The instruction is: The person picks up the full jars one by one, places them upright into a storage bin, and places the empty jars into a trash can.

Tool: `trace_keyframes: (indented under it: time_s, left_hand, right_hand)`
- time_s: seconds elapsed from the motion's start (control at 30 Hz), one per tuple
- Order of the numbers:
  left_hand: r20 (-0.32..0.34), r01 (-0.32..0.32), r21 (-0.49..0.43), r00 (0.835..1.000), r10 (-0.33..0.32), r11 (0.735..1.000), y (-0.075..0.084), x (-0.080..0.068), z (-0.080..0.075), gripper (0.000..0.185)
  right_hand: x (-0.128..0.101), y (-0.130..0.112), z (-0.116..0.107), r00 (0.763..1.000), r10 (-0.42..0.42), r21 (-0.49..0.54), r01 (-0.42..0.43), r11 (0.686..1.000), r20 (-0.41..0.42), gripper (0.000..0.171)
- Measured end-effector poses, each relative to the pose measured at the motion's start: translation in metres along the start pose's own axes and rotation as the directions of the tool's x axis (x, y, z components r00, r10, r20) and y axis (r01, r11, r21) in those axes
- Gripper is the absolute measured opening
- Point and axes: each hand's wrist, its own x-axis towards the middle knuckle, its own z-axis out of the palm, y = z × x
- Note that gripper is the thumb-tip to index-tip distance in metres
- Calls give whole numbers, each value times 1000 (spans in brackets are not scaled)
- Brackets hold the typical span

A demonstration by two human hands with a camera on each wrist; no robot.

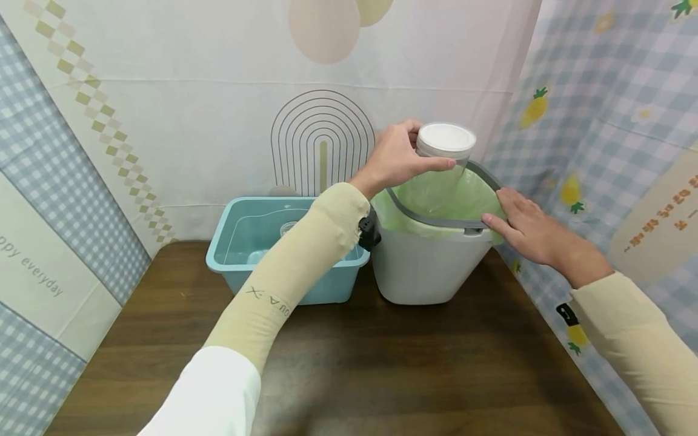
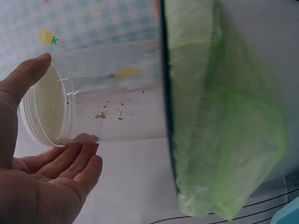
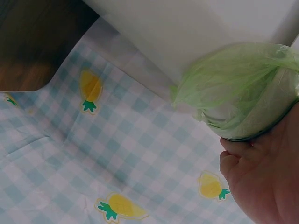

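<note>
**Q:** Tipping a clear plastic jar [image 1: 444, 148] over a lined bin: what does the panel show, and where does the jar sit?

**A:** The left hand [image 1: 395, 160] holds the jar inverted, its flat white base uppermost in the head view and its threaded mouth angled down into the green bin liner [image 1: 442, 197]. The jar is above the bin's opening, near the far side of the grey rim ring [image 1: 431, 219]. In the left wrist view, dark specks cling to the jar's inner wall [image 2: 117, 109].

**Q:** How should the step be done well?

**A:** Judged from these views, the mouth should be kept inside the rim line so loose specks fall into the liner, not onto the wooden table [image 1: 382, 363]. A steeper tilt would likely help, since the residue looks stuck. The bin should be held steady while this happens.

**Q:** And the pose of each hand?

**A:** The left forearm reaches forward over the blue tub [image 1: 245, 242], wrist raised. Thumb and fingers curl round the jar near its base end, gripping it; the wrist view shows the thumb [image 2: 28, 74] on the mouth's edge and the fingertips [image 2: 86, 140] beneath the wall. The right hand [image 1: 531, 233] lies on the near right edge of the white bin [image 1: 420, 272], fingers straight and relaxed, pressing on rim and liner without curling round either.
</note>
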Motion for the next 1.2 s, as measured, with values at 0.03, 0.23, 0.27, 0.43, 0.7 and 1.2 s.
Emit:
trace_keyframes:
  time_s: [0.03,0.23,0.27,0.43,0.7,1.2]
  left_hand:
    - [1,1,-1,1000,-1,1000,-3,0,1,66]
    - [29,13,-3,1000,-13,1000,-17,-5,9,66]
    - [35,18,1,999,-18,1000,-18,-5,10,66]
    - [56,37,59,998,-40,998,-26,-9,17,66]
    - [99,48,205,993,-69,978,-33,-10,29,67]
    - [166,83,271,977,-131,959,-28,-13,25,89]
  right_hand:
    - [0,0,0,1000,0,1,0,1000,-1,89]
    - [1,-2,2,1000,-4,20,4,1000,-15,89]
    - [1,-2,2,1000,-6,22,6,1000,-15,89]
    - [0,-4,2,1000,-13,36,14,999,-15,89]
    - [-1,-6,2,1000,-2,36,2,999,-10,89]
    - [2,-5,1,1000,4,42,-4,999,4,90]
